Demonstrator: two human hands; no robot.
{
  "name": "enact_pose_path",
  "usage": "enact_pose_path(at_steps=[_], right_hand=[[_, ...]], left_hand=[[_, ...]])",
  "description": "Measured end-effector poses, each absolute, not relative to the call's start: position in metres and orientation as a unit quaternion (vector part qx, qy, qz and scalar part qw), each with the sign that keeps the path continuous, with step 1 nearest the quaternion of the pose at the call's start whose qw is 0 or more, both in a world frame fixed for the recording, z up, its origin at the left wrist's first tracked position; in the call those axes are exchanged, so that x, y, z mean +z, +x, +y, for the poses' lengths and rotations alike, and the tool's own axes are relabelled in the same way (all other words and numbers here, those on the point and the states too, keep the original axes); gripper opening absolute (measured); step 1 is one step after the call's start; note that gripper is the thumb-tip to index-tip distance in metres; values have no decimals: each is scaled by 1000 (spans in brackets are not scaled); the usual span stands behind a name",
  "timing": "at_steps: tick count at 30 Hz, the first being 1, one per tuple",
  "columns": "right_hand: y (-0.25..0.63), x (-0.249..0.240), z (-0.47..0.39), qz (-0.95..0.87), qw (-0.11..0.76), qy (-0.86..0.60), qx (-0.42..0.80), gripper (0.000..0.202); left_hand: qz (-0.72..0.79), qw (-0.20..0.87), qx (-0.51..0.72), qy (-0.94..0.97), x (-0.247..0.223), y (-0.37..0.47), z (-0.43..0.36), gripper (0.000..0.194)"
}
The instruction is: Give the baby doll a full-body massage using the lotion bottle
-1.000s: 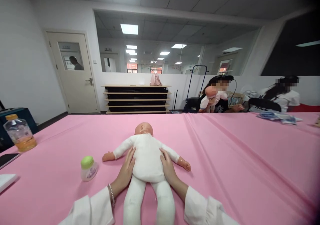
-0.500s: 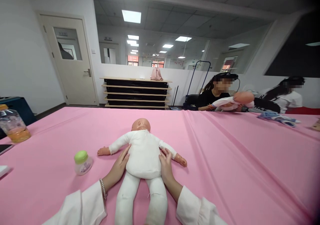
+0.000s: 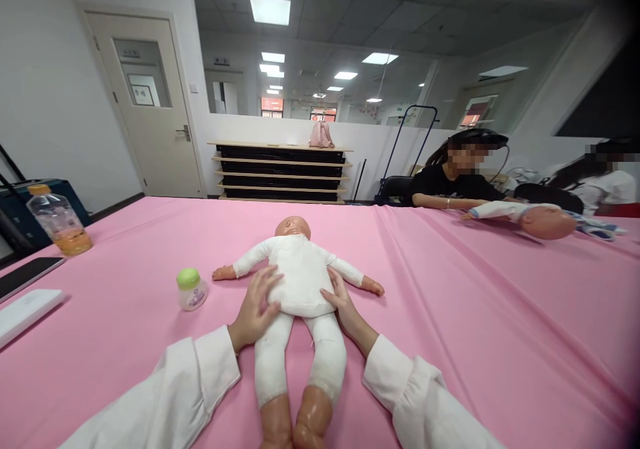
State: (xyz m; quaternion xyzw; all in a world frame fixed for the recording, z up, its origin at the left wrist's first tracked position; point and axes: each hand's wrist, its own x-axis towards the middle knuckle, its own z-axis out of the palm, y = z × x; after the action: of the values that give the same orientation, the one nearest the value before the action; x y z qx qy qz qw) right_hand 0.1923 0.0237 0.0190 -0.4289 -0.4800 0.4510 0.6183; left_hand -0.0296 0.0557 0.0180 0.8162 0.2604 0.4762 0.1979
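In the head view, your left hand (image 3: pixel 257 306) has shifted onto the doll's lower side — fingers spread, not clasping — while your right hand (image 3: pixel 345 302) rests loosely open against its other flank. The doll (image 3: pixel 301 279) lies face-down mid-table, feet now showing. Bare pink cloth (image 3: pixel 425 369) spreads rightward; the green-lidded jar (image 3: pixel 191 290) stands left, near its arm.

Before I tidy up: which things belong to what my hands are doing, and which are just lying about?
In use:
doll
left hand
right hand
pink cloth beneath

Apparently just lying about:
green-lidded jar
bottle
dark phone
white object
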Motion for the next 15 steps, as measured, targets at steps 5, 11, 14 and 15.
enact_pose_path(at_steps=[5,11,14,15], right_hand=[[192,17,31,-495,596,-474,419,63],[199,8,64,-451,630,-519,360,69],[202,8,68,-453,643,-517,337,55],[203,9,66,-459,641,-512,340,53]], left_hand=[[275,155,371,873,20,-24,52,36],[380,148,396,823,13,-6,70,40],[398,141,437,794,13,-7,71,37],[399,141,450,786,12,-9,69,35]])
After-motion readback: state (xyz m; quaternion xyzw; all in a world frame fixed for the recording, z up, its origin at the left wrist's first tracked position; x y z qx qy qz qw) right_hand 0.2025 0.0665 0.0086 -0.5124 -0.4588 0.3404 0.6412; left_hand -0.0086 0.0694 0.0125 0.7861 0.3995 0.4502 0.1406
